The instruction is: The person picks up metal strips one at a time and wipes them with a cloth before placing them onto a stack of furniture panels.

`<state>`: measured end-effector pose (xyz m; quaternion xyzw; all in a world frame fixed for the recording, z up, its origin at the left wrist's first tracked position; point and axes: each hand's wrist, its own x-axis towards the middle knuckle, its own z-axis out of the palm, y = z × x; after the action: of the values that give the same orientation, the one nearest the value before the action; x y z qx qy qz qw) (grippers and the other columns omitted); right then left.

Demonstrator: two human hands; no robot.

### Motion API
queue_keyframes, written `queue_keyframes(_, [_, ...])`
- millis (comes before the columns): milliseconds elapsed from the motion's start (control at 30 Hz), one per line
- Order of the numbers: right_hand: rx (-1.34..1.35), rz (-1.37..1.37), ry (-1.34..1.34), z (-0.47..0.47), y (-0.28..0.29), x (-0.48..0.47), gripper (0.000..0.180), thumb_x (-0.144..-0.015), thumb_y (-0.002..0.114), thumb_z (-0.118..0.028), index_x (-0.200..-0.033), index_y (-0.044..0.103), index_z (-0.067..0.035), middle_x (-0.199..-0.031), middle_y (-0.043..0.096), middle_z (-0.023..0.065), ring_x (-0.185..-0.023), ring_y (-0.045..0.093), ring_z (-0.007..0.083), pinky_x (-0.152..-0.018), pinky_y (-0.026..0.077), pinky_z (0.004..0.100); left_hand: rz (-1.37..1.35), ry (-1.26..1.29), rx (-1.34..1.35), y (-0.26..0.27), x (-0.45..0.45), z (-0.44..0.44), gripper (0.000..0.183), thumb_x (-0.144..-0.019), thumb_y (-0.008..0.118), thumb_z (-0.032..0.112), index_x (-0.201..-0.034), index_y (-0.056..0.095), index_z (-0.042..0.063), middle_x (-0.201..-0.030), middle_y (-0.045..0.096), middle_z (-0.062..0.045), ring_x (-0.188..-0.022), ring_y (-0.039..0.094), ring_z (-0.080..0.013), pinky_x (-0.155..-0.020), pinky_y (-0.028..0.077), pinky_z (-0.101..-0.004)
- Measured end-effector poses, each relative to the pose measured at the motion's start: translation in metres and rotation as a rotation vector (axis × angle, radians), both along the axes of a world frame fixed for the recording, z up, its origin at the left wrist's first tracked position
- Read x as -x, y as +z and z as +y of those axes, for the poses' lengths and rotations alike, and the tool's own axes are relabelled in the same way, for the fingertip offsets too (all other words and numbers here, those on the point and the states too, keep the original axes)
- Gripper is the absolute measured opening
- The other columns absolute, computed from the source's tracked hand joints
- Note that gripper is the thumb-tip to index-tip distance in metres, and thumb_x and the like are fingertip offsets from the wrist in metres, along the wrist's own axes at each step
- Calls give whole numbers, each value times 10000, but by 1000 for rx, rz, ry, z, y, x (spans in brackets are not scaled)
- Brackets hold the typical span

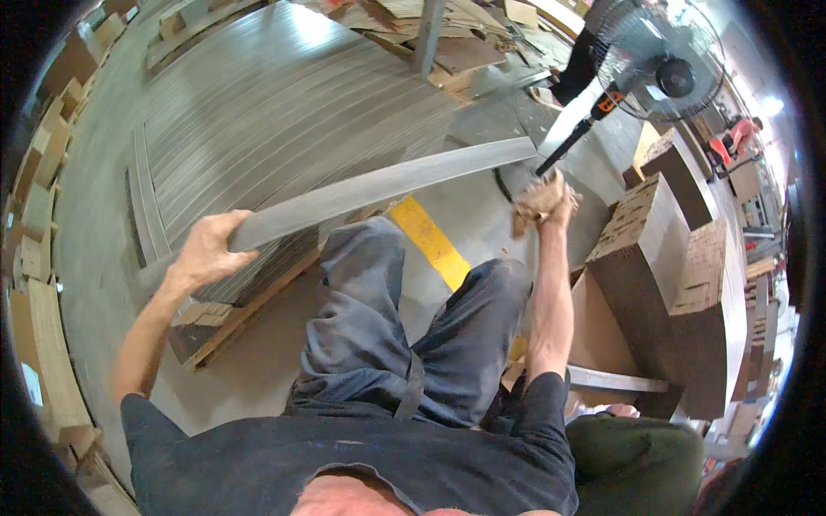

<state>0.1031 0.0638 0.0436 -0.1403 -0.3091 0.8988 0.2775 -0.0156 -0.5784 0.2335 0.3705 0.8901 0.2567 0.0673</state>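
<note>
My left hand point(216, 248) is closed around a long grey wood-grain board point(387, 182), with the thumb and fingers on opposite edges. The board slants across the view above my knees, its far end up and to the right near the fan's pole. A crumpled brown cloth point(537, 198) is bunched in my right hand point(563, 203), just below that far end and apart from the board. Beneath the board lies a wide, low stack of similar grey boards point(277, 109) on a wooden pallet point(255, 309).
A pedestal fan point(674, 77) stands at the upper right. Tall stacks of boards point(645, 258) rise on my right. A person's dark trouser leg point(581, 58) shows behind the fan. Cardboard scraps point(464, 45) lie near a metal post point(428, 39). A yellow line point(429, 242) crosses the floor.
</note>
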Motion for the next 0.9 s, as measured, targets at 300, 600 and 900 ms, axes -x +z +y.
queue_keyframes(300, [25, 210, 48, -132, 56, 66, 408, -939, 558, -324, -1201, 588, -12, -1141, 658, 121, -1013, 640, 251, -903, 527, 386, 190, -143, 41, -28, -29, 65, 681, -692, 767, 200, -1297, 515, 15, -923, 663, -228, -840, 650, -392, -744, 512, -464])
queue_keyframes(600, [123, 126, 152, -333, 108, 47, 364, -922, 629, -182, -1242, 527, -42, -1139, 632, 126, -978, 660, 226, -852, 566, 357, 232, -39, 4, -34, -43, 118, 678, -699, 777, 146, -1296, 504, -21, -1113, 637, -255, -990, 639, -412, -859, 520, -448])
queue_keyframes(900, [-699, 319, -198, -288, 297, 65, 144, -770, 677, -101, -844, 643, 18, -780, 675, 65, -687, 620, 142, -616, 500, 307, 176, 31, -697, 45, -37, 157, 474, -874, 630, 98, -1328, 536, 0, -1241, 613, -126, -1139, 579, -226, -937, 455, -336])
